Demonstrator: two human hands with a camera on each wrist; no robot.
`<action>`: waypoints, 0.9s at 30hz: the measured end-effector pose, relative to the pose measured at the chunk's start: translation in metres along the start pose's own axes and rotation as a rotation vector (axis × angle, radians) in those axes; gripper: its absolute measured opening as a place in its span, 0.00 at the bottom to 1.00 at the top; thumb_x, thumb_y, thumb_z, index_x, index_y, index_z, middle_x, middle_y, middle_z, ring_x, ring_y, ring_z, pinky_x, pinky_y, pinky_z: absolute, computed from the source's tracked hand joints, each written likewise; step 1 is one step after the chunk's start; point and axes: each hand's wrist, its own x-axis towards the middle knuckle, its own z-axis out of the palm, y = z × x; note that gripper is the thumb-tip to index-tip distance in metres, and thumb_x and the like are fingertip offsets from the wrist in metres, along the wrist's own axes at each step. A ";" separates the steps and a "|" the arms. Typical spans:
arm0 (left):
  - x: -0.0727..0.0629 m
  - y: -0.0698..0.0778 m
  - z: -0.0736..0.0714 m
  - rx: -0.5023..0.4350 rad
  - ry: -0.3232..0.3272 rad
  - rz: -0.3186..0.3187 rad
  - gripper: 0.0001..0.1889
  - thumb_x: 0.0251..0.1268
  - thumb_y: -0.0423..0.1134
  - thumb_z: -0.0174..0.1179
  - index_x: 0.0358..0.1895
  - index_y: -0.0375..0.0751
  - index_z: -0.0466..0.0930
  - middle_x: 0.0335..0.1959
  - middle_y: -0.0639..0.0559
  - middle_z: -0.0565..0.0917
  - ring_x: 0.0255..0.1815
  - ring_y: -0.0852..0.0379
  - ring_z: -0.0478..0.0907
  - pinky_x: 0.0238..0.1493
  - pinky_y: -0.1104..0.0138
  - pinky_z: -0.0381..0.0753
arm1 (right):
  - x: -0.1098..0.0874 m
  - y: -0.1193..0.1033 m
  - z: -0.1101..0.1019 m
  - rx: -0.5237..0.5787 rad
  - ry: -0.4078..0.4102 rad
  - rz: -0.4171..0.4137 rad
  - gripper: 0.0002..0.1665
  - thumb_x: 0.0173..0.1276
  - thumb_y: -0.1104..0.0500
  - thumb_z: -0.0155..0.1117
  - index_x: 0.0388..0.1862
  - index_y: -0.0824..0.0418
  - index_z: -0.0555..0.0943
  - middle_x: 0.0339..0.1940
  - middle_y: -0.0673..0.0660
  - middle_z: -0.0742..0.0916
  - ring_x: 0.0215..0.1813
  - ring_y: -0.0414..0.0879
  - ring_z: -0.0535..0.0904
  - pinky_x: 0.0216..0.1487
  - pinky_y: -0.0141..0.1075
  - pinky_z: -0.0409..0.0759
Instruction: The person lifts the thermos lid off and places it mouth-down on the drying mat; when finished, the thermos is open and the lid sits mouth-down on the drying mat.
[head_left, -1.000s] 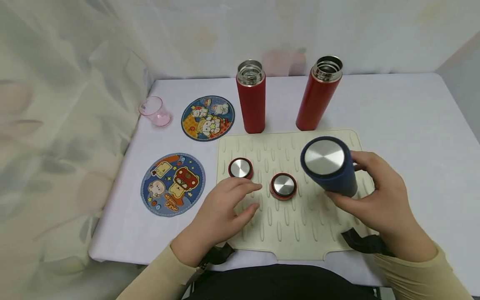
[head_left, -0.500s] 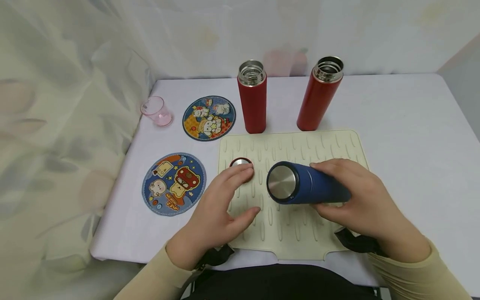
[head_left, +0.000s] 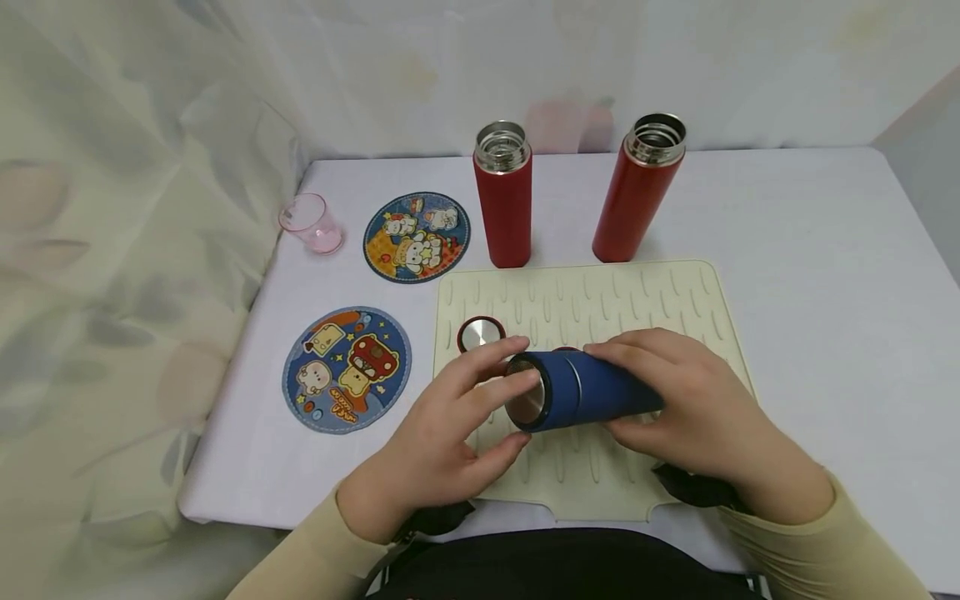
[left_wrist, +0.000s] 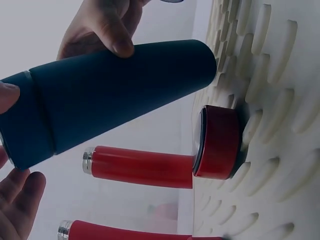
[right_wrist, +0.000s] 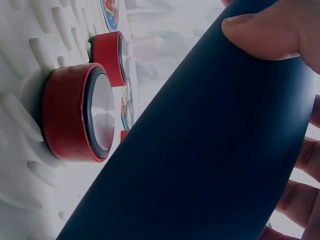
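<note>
My right hand (head_left: 693, 404) grips a blue thermos bottle (head_left: 607, 387) by its lower body, holding it tilted on its side above the cream drying mat (head_left: 645, 308). Its capped end, with a brushed metal top, points left. The left hand (head_left: 431, 442) has thumb and fingers about that cap, one finger lying across the metal top. Two red lids sit on the mat: one lid (head_left: 481, 332) just beyond the left fingers, while the bottle mostly hides the other lid (right_wrist: 77, 112) from the head view.
Behind the mat, two red thermos bodies stand without lids: a left body (head_left: 507, 208) and a right body (head_left: 637, 200). To the left lie a far round coaster (head_left: 417, 237) and a near one. A pink glass (head_left: 315, 227) stands by the table's left edge.
My right hand has tipped the blue bottle from nearly upright onto its side and brought it leftward. The left hand has gone from beside the lids to the bottle's cap.
</note>
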 end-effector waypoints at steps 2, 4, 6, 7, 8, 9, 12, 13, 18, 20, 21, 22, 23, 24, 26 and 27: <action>0.000 0.000 0.000 0.005 -0.022 0.002 0.37 0.54 0.29 0.80 0.71 0.41 0.80 0.76 0.34 0.76 0.73 0.41 0.78 0.68 0.51 0.88 | 0.000 0.001 0.002 -0.003 -0.005 0.000 0.47 0.40 0.59 0.93 0.65 0.55 0.88 0.55 0.52 0.91 0.57 0.49 0.88 0.62 0.38 0.80; 0.001 0.001 0.000 0.016 -0.043 0.009 0.36 0.54 0.28 0.79 0.70 0.42 0.82 0.75 0.35 0.76 0.75 0.41 0.76 0.69 0.51 0.87 | -0.001 0.001 0.004 -0.008 -0.009 -0.002 0.46 0.40 0.60 0.92 0.65 0.55 0.88 0.55 0.51 0.91 0.57 0.49 0.88 0.61 0.40 0.81; 0.001 0.000 0.000 0.027 -0.056 0.017 0.35 0.55 0.28 0.78 0.70 0.43 0.82 0.75 0.36 0.77 0.75 0.41 0.75 0.70 0.51 0.86 | -0.001 0.001 0.005 -0.010 -0.013 -0.004 0.46 0.41 0.60 0.91 0.65 0.55 0.88 0.55 0.51 0.91 0.57 0.49 0.88 0.60 0.42 0.82; 0.001 0.000 0.000 0.031 -0.058 0.020 0.34 0.55 0.28 0.78 0.69 0.43 0.83 0.75 0.36 0.77 0.75 0.41 0.75 0.70 0.51 0.86 | -0.001 0.001 0.005 -0.012 -0.016 -0.004 0.46 0.41 0.60 0.91 0.65 0.54 0.88 0.55 0.51 0.91 0.57 0.49 0.88 0.60 0.42 0.82; 0.001 0.000 0.001 0.033 -0.058 0.022 0.34 0.55 0.28 0.78 0.69 0.43 0.83 0.74 0.36 0.77 0.75 0.42 0.75 0.70 0.51 0.86 | -0.001 0.001 0.005 -0.014 -0.018 -0.005 0.45 0.41 0.60 0.91 0.65 0.54 0.88 0.55 0.51 0.91 0.57 0.49 0.88 0.60 0.43 0.83; 0.001 0.000 0.001 0.033 -0.055 0.024 0.34 0.55 0.28 0.77 0.69 0.43 0.83 0.74 0.36 0.78 0.75 0.42 0.75 0.70 0.51 0.86 | -0.001 0.001 0.006 -0.011 -0.022 -0.005 0.45 0.41 0.60 0.91 0.65 0.54 0.88 0.55 0.50 0.91 0.57 0.48 0.88 0.60 0.44 0.83; 0.001 -0.001 0.002 0.025 -0.050 0.018 0.34 0.54 0.28 0.77 0.68 0.44 0.83 0.72 0.37 0.78 0.73 0.43 0.76 0.69 0.51 0.86 | -0.001 0.001 0.006 -0.012 -0.031 -0.006 0.46 0.41 0.60 0.91 0.65 0.54 0.88 0.56 0.50 0.91 0.57 0.49 0.88 0.59 0.45 0.84; 0.000 -0.001 0.002 0.020 -0.048 0.015 0.33 0.54 0.28 0.77 0.68 0.45 0.84 0.72 0.38 0.79 0.72 0.43 0.77 0.68 0.51 0.86 | -0.001 0.001 0.006 -0.012 -0.033 -0.006 0.46 0.41 0.60 0.91 0.65 0.54 0.88 0.56 0.50 0.91 0.57 0.49 0.88 0.59 0.46 0.84; 0.001 0.000 0.001 0.004 -0.041 -0.012 0.34 0.51 0.29 0.77 0.66 0.46 0.84 0.68 0.40 0.80 0.67 0.45 0.79 0.64 0.53 0.88 | -0.002 0.001 0.008 -0.014 -0.036 -0.015 0.46 0.40 0.60 0.92 0.65 0.54 0.88 0.56 0.51 0.92 0.56 0.50 0.89 0.57 0.49 0.86; 0.000 0.000 0.001 0.001 -0.039 -0.022 0.33 0.51 0.29 0.77 0.66 0.46 0.84 0.67 0.40 0.81 0.65 0.46 0.79 0.62 0.54 0.89 | -0.002 0.001 0.009 -0.014 -0.037 -0.024 0.46 0.40 0.60 0.92 0.65 0.54 0.88 0.55 0.51 0.92 0.56 0.50 0.89 0.56 0.50 0.87; 0.000 0.000 0.001 -0.001 -0.039 -0.027 0.33 0.50 0.29 0.78 0.65 0.46 0.85 0.66 0.41 0.81 0.64 0.46 0.79 0.61 0.55 0.89 | -0.002 0.001 0.009 -0.013 -0.038 -0.029 0.46 0.40 0.59 0.92 0.65 0.54 0.88 0.55 0.51 0.92 0.56 0.50 0.89 0.56 0.50 0.87; 0.000 0.000 0.002 -0.002 -0.038 -0.031 0.33 0.50 0.30 0.78 0.65 0.46 0.85 0.66 0.41 0.81 0.63 0.46 0.79 0.60 0.56 0.89 | -0.002 0.002 0.009 -0.011 -0.037 -0.034 0.46 0.40 0.59 0.92 0.64 0.55 0.88 0.55 0.51 0.92 0.56 0.50 0.89 0.56 0.50 0.87; -0.001 0.000 0.002 -0.001 -0.039 -0.037 0.33 0.49 0.30 0.79 0.65 0.46 0.85 0.65 0.41 0.81 0.63 0.47 0.79 0.59 0.57 0.90 | -0.002 0.002 0.010 -0.009 -0.035 -0.039 0.45 0.41 0.59 0.92 0.64 0.55 0.88 0.55 0.51 0.92 0.56 0.50 0.89 0.56 0.49 0.87; -0.001 0.000 0.002 -0.001 -0.041 -0.044 0.34 0.49 0.31 0.79 0.65 0.46 0.85 0.65 0.41 0.81 0.63 0.47 0.79 0.58 0.58 0.90 | -0.002 0.003 0.010 -0.007 -0.033 -0.045 0.45 0.40 0.59 0.92 0.64 0.55 0.88 0.55 0.51 0.92 0.55 0.50 0.89 0.56 0.48 0.86; -0.001 0.000 0.002 0.001 -0.040 -0.057 0.34 0.48 0.32 0.80 0.65 0.46 0.86 0.65 0.42 0.81 0.64 0.47 0.78 0.57 0.59 0.90 | -0.002 0.003 0.011 -0.003 -0.027 -0.053 0.45 0.40 0.58 0.92 0.64 0.55 0.88 0.54 0.51 0.92 0.55 0.49 0.89 0.57 0.46 0.85; -0.001 0.000 0.002 0.002 -0.040 -0.065 0.35 0.47 0.32 0.80 0.65 0.45 0.86 0.65 0.42 0.81 0.64 0.47 0.78 0.57 0.60 0.90 | -0.002 0.003 0.011 -0.003 -0.025 -0.056 0.45 0.40 0.58 0.92 0.64 0.55 0.88 0.54 0.51 0.92 0.55 0.49 0.89 0.57 0.46 0.84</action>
